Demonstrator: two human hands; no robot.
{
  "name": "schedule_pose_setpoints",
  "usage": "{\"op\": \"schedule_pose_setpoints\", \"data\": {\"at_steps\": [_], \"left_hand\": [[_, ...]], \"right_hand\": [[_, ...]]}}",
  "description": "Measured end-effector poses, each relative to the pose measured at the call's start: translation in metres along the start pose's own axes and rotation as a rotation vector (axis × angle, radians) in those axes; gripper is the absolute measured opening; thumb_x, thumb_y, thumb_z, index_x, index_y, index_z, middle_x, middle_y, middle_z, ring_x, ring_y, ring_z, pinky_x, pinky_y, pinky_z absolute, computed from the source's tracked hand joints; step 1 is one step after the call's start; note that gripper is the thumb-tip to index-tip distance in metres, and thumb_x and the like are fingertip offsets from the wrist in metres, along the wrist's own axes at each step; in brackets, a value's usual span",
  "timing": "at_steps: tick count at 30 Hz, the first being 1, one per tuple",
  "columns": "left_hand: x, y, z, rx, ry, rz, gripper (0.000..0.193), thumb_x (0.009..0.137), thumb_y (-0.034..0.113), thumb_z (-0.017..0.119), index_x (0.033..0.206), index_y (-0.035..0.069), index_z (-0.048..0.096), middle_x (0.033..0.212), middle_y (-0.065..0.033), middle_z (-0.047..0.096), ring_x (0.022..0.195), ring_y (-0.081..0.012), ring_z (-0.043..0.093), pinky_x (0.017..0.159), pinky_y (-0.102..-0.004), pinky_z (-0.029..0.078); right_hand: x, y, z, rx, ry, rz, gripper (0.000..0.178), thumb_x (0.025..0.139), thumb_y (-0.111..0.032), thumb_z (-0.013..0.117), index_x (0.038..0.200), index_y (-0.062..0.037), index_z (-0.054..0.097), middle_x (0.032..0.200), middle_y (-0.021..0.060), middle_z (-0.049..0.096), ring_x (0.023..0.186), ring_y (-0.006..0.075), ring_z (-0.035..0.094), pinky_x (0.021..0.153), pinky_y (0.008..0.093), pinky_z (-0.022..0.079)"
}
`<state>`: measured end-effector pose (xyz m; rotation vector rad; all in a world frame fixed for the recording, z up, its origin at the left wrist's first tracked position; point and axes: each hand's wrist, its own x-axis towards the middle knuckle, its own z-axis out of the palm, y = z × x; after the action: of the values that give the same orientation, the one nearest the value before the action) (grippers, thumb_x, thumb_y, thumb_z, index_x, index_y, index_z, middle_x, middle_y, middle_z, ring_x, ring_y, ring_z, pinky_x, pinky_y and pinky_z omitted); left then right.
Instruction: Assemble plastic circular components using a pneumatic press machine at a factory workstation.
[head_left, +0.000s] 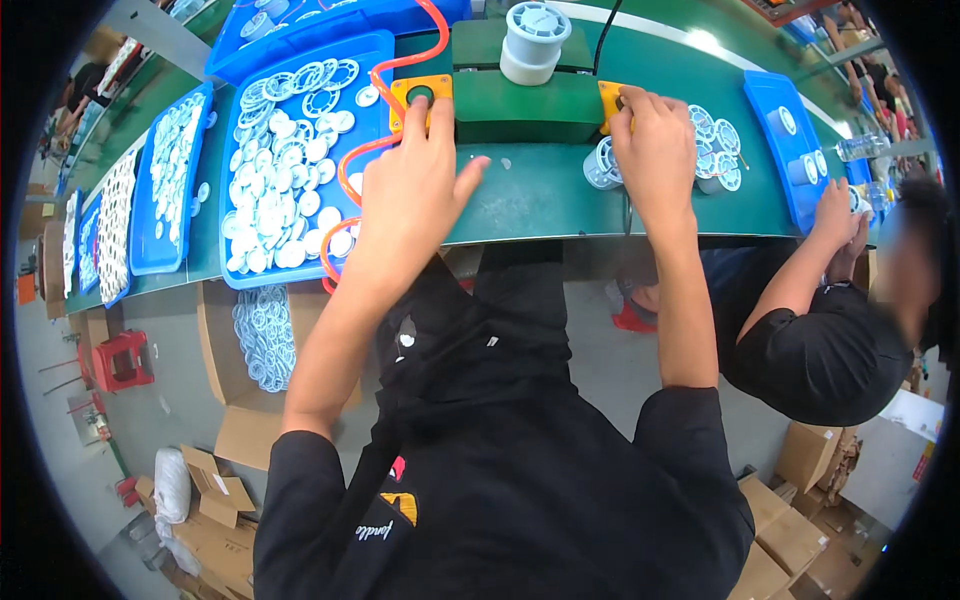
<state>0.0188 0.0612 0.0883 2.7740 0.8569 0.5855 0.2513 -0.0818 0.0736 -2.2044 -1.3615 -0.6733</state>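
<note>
My left hand (412, 190) rests its fingertips on a yellow button box (443, 86) with a dark round button, at the left end of a green machine block (525, 108). Its thumb sticks out and nothing is in its grasp. At the block's other end, my right hand (655, 150) reaches its bent fingers onto a second yellow box (608, 94), whose button is hidden under them. A white spool-like plastic part (530, 62) stands upright on the machine between both hands. Another white cylindrical part (601, 166) lies beside my right hand.
White slotted caps (716, 140) lie right of my right hand. A blue tray (226, 200) of white discs and rings stands left, with a red coiled hose (345, 165) along it. A co-worker (830, 330) handles a part beside a blue tray (765, 100) at right.
</note>
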Motion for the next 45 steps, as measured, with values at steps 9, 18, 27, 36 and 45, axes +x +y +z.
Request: {"op": "schedule_pose_setpoints", "data": {"at_steps": [9,18,27,36,45], "left_hand": [[-0.011,0.089,0.076,-0.528,0.159,0.104,0.069,0.092,0.029,0.083,0.147,0.002,0.051,0.144,-0.0236,0.057,0.105,-0.0374,0.071,0.093,-0.0459,0.058],[0.007,-0.014,0.018,0.013,0.137,-0.009,0.056,0.095,0.031,0.077,0.135,-0.002,0.056,0.137,-0.0195,0.065,0.086,-0.0379,0.077,0.069,-0.0448,0.062],[0.015,-0.003,0.000,0.068,-0.054,-0.075,0.051,0.096,0.031,0.076,0.132,0.000,0.058,0.126,-0.0189,0.067,0.082,-0.0363,0.076,0.065,-0.0445,0.060],[-0.007,0.103,0.093,-0.651,0.101,0.036,0.096,0.083,0.021,0.091,0.159,0.001,0.036,0.144,-0.0277,0.052,0.132,-0.0445,0.056,0.111,-0.0509,0.046],[-0.052,0.020,0.061,-0.802,0.003,-0.037,0.090,0.082,0.008,0.087,0.158,0.003,0.039,0.138,-0.0237,0.062,0.128,-0.0436,0.061,0.110,-0.0480,0.049]], "right_hand": [[0.028,0.020,-0.011,0.329,-0.232,0.160,0.031,0.098,-0.016,0.058,0.116,0.0033,0.074,0.101,0.0278,0.075,0.099,0.0456,0.072,0.090,0.0514,0.057],[0.008,0.005,-0.002,0.240,-0.103,0.138,0.026,0.098,-0.013,0.062,0.115,0.0026,0.074,0.106,0.0221,0.077,0.102,0.0424,0.070,0.091,0.0498,0.056],[0.014,-0.003,-0.011,-0.106,-0.227,0.143,0.024,0.098,-0.013,0.061,0.111,0.0021,0.075,0.102,0.0223,0.076,0.098,0.0410,0.071,0.085,0.0495,0.059],[-0.066,-0.025,-0.056,0.473,-0.035,0.461,0.018,0.099,0.002,0.061,0.112,0.0026,0.073,0.106,0.0177,0.069,0.086,0.0301,0.071,0.075,0.0376,0.057],[-0.071,-0.088,-0.027,0.740,-0.231,0.491,0.030,0.098,-0.016,0.078,0.119,0.0049,0.074,0.099,0.0125,0.066,0.075,0.0154,0.060,0.067,0.0321,0.051]]}}
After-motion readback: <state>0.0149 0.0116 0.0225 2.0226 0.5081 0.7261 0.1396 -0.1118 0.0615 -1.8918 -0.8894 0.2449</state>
